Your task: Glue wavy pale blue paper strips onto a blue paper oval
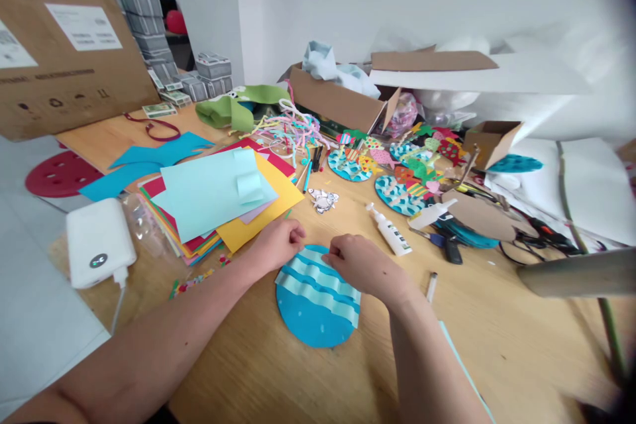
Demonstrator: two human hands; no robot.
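A blue paper disc (315, 324) lies on the wooden table in front of me, with wavy light-blue paper strips (318, 288) across its upper part. Small pale spots show on its bare lower part. At the disc's upper left edge is my left hand (281, 242), fingers curled together. My right hand (360, 265) is over the upper right of the disc, its thumb and fingers pinched at the top strip. What either hand holds, if anything, is too hidden to tell.
Coloured paper sheets (209, 185) are stacked at the left, near a white power bank (99, 242). A glue bottle (390, 228), fish cutouts (324, 200) and decorated discs (397, 195) lie beyond my hands. A grey pole (581, 271) stands out at the right.
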